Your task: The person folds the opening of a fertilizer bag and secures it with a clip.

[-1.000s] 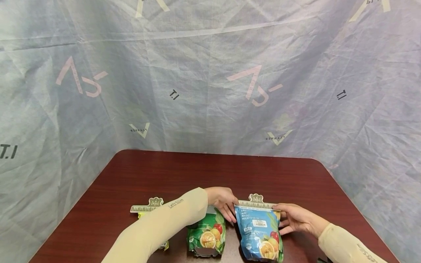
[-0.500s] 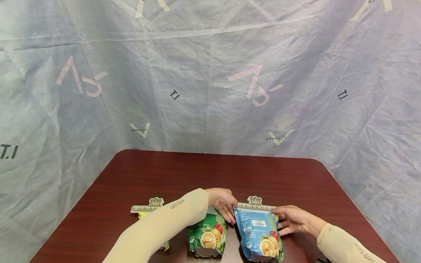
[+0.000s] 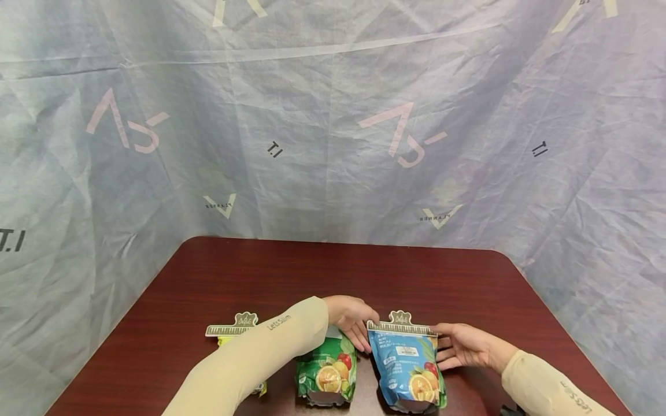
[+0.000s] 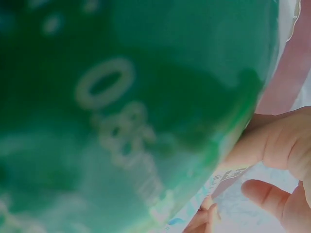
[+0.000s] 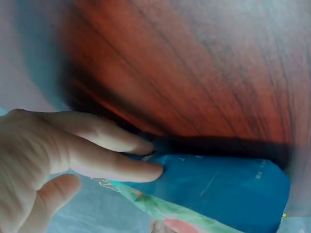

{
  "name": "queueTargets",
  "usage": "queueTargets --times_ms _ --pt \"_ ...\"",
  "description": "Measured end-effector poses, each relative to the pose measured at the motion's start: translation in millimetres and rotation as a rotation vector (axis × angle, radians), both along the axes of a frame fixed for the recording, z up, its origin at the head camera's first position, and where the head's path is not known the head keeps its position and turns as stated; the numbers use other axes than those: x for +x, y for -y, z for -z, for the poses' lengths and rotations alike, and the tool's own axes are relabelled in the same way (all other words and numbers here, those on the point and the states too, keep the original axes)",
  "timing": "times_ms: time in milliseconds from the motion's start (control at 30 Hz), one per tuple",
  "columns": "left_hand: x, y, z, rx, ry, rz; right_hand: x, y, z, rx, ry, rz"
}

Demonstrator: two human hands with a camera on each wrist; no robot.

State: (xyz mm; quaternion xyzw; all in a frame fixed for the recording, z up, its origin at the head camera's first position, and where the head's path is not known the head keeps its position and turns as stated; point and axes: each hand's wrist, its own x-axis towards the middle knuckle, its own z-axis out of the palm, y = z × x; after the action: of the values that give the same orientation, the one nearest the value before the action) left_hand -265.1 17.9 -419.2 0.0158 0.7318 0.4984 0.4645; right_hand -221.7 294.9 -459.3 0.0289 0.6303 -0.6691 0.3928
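A blue fruit-printed pouch lies on the table, its top edge held in a long piano-keyboard clip. My right hand is at the pouch's right side. In the right wrist view, its straight fingers touch the blue pouch and the thumb stands apart. My left hand reaches over the top of a green fruit-printed pouch, its fingertips by the clip's left end. The left wrist view shows its thumb apart from the fingers; the green pouch hides part of this hand.
Left of the green pouch, a similar clip sits on a yellow packet, mostly covered by my left sleeve. A dark object shows at the bottom right. Behind the dark red table hangs a grey printed cloth.
The blue pouch and its clip have shifted slightly left, and my right hand has moved a little with them. The clip's left end now shows clear of my left hand, which has stayed almost still.
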Motion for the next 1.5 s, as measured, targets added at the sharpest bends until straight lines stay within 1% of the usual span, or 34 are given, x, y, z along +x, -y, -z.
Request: queueTargets --times_ms 200,400,533,733,967,1200,1367,1433,1500 --pt "1.4 1 -2.5 0.002 -0.012 0.005 -0.6 0 -12.7 -0.03 0.011 -0.06" --pt "3.2 2 -3.7 0.013 -0.014 0.01 0.6 -1 -23.6 0.008 -0.022 -0.086" --pt "4.1 2 -3.6 0.014 -0.017 0.016 1.9 -2 -26.4 0.049 -0.024 -0.088" --pt "4.0 3 -4.5 0.019 -0.018 0.042 3.3 -2 -30.9 0.111 -0.043 -0.107" --pt "4.4 6 -8.0 0.007 -0.015 0.036 3.3 -3 -38.8 0.118 -0.071 -0.136" --pt "2.6 11 -12.1 0.028 -0.01 0.049 3.9 -5 -42.9 0.123 -0.088 -0.162" --pt "2.4 17 -18.8 0.06 -0.016 0.05 4.8 -7 -44.7 0.188 -0.123 -0.136" --pt "3.0 20 -21.5 0.073 -0.024 0.045 5.4 -7 -47.3 0.241 -0.151 -0.133" --pt "3.4 24 -24.5 0.09 -0.03 0.046 6.2 -6 -51.1 0.318 -0.185 -0.135"
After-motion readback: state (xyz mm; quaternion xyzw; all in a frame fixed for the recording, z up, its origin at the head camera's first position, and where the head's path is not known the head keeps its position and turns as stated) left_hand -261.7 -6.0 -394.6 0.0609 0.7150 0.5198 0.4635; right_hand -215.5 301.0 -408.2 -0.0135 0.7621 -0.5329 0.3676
